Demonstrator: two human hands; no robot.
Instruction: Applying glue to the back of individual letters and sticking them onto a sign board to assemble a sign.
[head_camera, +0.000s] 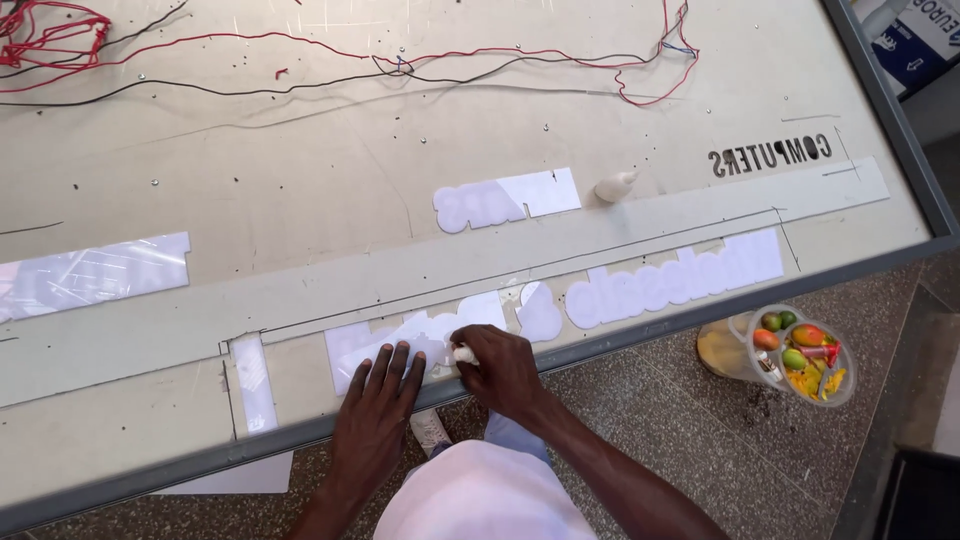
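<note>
left hand (378, 385) lay flat, fingers spread, pinning thin white cut-out letter film (415, 335) at near edge of grey panel counter (300, 190). right hand (500, 368) pinched small white wad (464, 353) against film. film judged light, flimsy, tear-prone; best held flat, near edges.

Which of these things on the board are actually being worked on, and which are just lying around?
In use:
left hand flat on the white cut-out sheet
right hand gripping a small white piece

Lying about:
red and black wires
white bottle
plastic cup on the floor
</note>
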